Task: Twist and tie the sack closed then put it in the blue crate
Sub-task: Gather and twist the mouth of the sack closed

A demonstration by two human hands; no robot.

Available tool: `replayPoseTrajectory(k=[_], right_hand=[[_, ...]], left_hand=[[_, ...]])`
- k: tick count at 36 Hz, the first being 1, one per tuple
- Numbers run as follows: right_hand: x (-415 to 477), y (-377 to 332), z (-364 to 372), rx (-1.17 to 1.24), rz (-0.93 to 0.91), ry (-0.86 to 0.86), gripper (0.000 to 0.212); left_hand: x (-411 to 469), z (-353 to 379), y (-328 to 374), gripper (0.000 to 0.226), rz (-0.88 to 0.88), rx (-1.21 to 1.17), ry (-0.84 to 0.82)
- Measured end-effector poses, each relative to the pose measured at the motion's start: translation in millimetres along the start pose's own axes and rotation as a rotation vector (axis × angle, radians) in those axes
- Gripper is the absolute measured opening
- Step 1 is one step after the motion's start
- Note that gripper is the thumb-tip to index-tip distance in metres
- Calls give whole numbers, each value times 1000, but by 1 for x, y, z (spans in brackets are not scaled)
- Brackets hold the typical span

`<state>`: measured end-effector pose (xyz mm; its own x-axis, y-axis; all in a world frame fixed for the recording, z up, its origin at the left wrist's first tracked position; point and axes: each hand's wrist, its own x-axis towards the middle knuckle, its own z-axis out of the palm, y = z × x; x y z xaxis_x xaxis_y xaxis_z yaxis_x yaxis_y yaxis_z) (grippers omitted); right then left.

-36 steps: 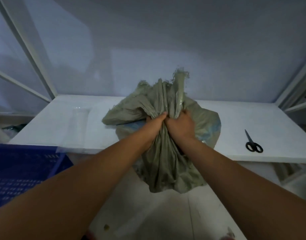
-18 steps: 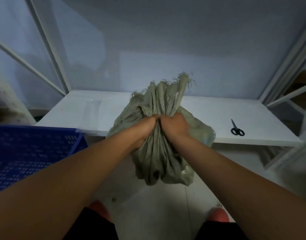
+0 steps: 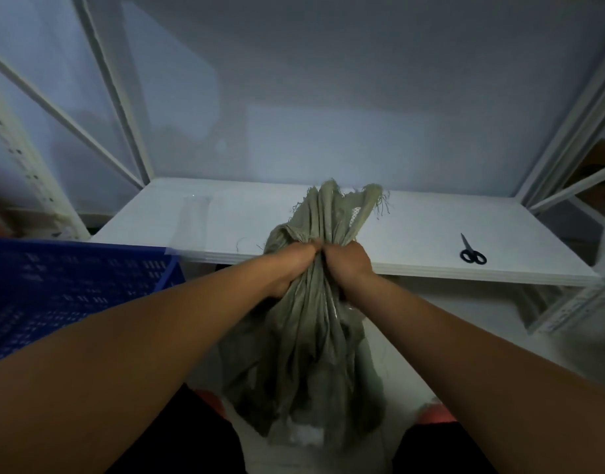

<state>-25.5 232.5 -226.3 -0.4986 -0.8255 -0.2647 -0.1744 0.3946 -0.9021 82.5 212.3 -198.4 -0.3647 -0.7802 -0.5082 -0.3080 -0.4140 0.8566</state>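
Note:
A grey-green woven sack hangs in the air in front of the white shelf, its body drooping down toward the floor. My left hand and my right hand grip its bunched neck side by side, knuckles touching. The frayed mouth of the sack sticks up above my fists. The blue crate with slotted walls stands low at the left, apart from the sack.
A white shelf board runs across the middle, with black scissors lying near its right front edge. White rack uprights and braces stand on both sides. The pale floor and my dark trouser legs show below the sack.
The sack has come off the shelf toward me and now hangs free in both hands. The view has pulled back, and more of the blue crate shows at the left.

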Motion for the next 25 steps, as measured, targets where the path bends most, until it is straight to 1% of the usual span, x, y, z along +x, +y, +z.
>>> replayPoseTrajectory(k=[2, 4, 7, 10, 13, 16, 18, 20, 22, 24, 25], right_hand=[[6, 0, -4, -34, -29, 1, 44], [10, -1, -10, -1, -40, -6, 43], [15, -7, -16, 98, -88, -5, 46], [18, -17, -24, 221, -114, 15, 48], [24, -28, -38, 360, -142, 89, 42], [30, -43, -60, 500, -141, 138, 36], [40, -50, -77, 555, -121, 172, 34], [52, -54, -95, 584, -85, 168, 36], [64, -57, -111, 597, -51, 162, 37], [75, -55, -122, 600, -28, 145, 38], [81, -52, -126, 603, -18, 120, 39]], left_hand=[[10, -8, -1, 41, 82, 18, 52], [21, -16, 1, 48, 175, -4, 97], [29, -28, 10, 55, 261, -66, 131], [34, -41, 16, 54, 328, -134, 129], [37, -51, 25, 53, 390, -235, 188], [39, -62, 41, 57, 449, -395, 256], [41, -69, 55, 58, 475, -505, 267], [41, -73, 67, 45, 484, -630, 196], [40, -74, 74, 24, 478, -733, 69], [47, -76, 74, 25, 441, -813, -28], [51, -80, 73, 25, 425, -832, -44]])
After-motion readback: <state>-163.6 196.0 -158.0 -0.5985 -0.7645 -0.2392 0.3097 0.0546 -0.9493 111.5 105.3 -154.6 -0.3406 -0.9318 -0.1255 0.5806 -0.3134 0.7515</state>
